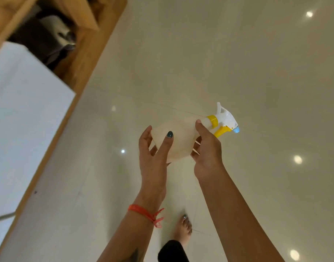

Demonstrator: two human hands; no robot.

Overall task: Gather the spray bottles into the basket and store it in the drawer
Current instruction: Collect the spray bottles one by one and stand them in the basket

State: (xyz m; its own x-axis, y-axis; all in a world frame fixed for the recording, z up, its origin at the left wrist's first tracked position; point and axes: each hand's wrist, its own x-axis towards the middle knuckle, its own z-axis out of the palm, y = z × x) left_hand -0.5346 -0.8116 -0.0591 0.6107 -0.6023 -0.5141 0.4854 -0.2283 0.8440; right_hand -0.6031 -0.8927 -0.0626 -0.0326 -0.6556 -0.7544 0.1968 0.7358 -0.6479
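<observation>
I hold a white spray bottle (183, 137) sideways over the floor, its yellow collar, yellow trigger and blue nozzle pointing right. My left hand (154, 150) cups the bottle's base, fingers spread around it. My right hand (207, 148) grips the bottle near the neck. No basket is in view. At the upper left, an open wooden compartment (54, 40), perhaps a drawer, holds dark and grey items; I cannot tell more.
A wooden furniture edge (83, 76) runs diagonally along the left, with a white surface (24, 114) on top. Glossy cream floor tiles (238, 63) fill the rest. My bare foot (184, 229) stands below the hands.
</observation>
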